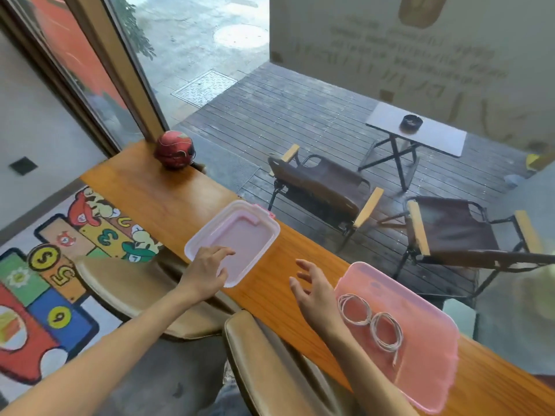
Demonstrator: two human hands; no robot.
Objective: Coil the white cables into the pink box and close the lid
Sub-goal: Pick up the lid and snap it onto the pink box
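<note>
The pink box [426, 352] stands open on the wooden counter at the right. Two coiled white cables [371, 321] lie side by side inside it. The translucent pink lid [240, 235] lies separately on the counter, further left. My left hand [207, 271] rests on the lid's near corner, fingers stretched flat across its surface and thumb at the near rim. My right hand [312, 292] hovers over the counter between lid and box, fingers spread and holding nothing, just left of the box's rim.
The narrow wooden counter [168, 202] runs along a window. A red helmet [174, 149] sits at its far left end. Two tan padded stools [120, 286] stand below the near edge. Folding chairs and a small table are outside the glass.
</note>
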